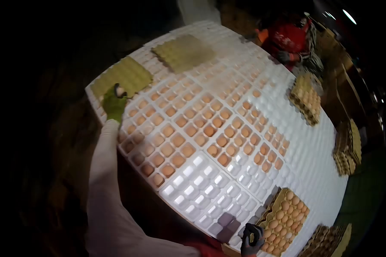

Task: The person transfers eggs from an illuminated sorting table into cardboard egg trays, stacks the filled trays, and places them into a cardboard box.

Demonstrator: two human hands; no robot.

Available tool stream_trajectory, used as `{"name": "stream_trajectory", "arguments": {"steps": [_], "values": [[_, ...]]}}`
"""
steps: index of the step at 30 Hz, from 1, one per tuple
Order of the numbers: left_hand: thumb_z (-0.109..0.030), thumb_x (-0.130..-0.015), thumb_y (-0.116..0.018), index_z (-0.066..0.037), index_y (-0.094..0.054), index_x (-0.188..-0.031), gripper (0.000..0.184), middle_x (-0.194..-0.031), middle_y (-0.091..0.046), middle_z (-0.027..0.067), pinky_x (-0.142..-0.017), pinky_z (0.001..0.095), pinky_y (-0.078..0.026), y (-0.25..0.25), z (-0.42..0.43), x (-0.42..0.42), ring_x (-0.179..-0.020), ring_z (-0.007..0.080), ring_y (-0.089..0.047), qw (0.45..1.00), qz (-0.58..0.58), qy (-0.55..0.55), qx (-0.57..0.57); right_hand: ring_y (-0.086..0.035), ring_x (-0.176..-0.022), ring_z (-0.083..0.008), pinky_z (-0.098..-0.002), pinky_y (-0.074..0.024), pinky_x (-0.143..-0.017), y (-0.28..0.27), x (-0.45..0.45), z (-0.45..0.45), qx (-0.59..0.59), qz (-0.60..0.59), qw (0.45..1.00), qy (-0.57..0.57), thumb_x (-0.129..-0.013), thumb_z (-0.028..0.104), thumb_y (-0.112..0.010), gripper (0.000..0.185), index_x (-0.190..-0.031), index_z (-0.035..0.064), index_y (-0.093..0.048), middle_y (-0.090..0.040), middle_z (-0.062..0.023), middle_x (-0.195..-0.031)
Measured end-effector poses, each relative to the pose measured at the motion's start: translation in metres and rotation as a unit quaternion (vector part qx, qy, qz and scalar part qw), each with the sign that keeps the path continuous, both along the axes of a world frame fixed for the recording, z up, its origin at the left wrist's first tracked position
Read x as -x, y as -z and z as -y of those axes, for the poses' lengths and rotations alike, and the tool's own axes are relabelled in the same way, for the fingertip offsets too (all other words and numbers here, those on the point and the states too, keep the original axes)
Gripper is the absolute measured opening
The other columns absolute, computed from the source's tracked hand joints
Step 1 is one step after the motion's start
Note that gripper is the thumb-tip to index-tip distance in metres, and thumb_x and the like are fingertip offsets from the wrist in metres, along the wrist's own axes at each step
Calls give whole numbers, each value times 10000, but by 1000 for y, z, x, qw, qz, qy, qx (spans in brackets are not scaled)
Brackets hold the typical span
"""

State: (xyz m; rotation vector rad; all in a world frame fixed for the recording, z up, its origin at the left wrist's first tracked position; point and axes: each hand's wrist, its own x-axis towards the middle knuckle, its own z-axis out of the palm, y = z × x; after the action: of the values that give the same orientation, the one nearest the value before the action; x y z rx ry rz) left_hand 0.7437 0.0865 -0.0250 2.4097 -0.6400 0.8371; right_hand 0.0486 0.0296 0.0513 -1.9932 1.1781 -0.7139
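My left hand point(115, 102), in a yellow-green glove with dark fingertips, is closed on a pale egg point(119, 91). It is at the left table edge, beside a pulp tray point(124, 77) lying over the cells. My right hand point(251, 241), in a dark grey glove, is at the near edge with its fingers curled. Whatever those fingers hold, if anything, cannot be made out. Right beside it is a pulp tray of brown eggs point(287, 218). Between my hands, white plastic trays point(197, 180) cover the table, many cells holding single brown eggs point(178, 160).
Another pulp tray point(182, 51) lies at the far left. A stack of egg-filled trays point(306, 99) and more pulp trays point(347, 147) stand along the right edge. More trays point(326, 240) are at the lower right. Across the table, a person in red point(289, 40) has gloved hands at the edge.
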Motion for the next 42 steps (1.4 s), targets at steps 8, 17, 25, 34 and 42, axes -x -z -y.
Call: {"name": "stream_trajectory", "arguments": {"steps": [8, 17, 25, 34, 42], "values": [[-520, -1025, -459, -260, -558, -1447, 505, -1463, -582, 47, -1039, 484, -467, 46, -24, -104, -1291, 324, -576, 866, 53, -40, -495, -663, -930, -321, -393, -537, -805, -18, 28, -26, 69, -160, 976, 130, -825, -14, -733, 227, -1045, 37, -704, -707, -115, -1047], [-10, -921, -663, 30, -561, -1391, 483, -1401, -572, 136, -999, 330, -498, 78, 30, 239, -1222, 231, -577, 768, -385, 498, 113, -635, -1003, -322, -418, -505, -898, -34, 139, -50, 46, -349, 906, 235, -802, 105, -786, 398, -1187, 98, -688, -671, -105, -1103], [-283, -907, -700, -92, -641, -1239, 387, -1208, -646, 95, -852, 414, -525, -43, 64, 626, -1021, 291, -640, 489, -178, 825, -222, -623, -1059, -337, -439, -520, -915, -11, 195, -3, 80, -231, 966, 81, -702, 212, -899, 542, -1182, 105, -672, -644, -113, -1115], [-214, -848, -770, -41, -595, -1255, 475, -1188, -629, 112, -881, 370, -540, -48, 49, 629, -1046, 259, -652, 523, -554, 639, -107, -665, -993, -279, -412, -558, -788, -14, 199, 59, 109, -282, 953, -35, -796, 342, -828, 442, -1142, 124, -660, -631, -69, -1138], [-238, -752, -838, -95, -629, -1234, 545, -1183, -616, 101, -719, 404, -569, -71, 91, 675, -1012, 309, -649, 639, -132, 690, -313, -656, -1084, -226, -384, -550, -845, -17, 226, 80, -61, -65, 992, -86, -862, 329, -751, 434, -1209, 91, -642, -655, -83, -1154]]}}
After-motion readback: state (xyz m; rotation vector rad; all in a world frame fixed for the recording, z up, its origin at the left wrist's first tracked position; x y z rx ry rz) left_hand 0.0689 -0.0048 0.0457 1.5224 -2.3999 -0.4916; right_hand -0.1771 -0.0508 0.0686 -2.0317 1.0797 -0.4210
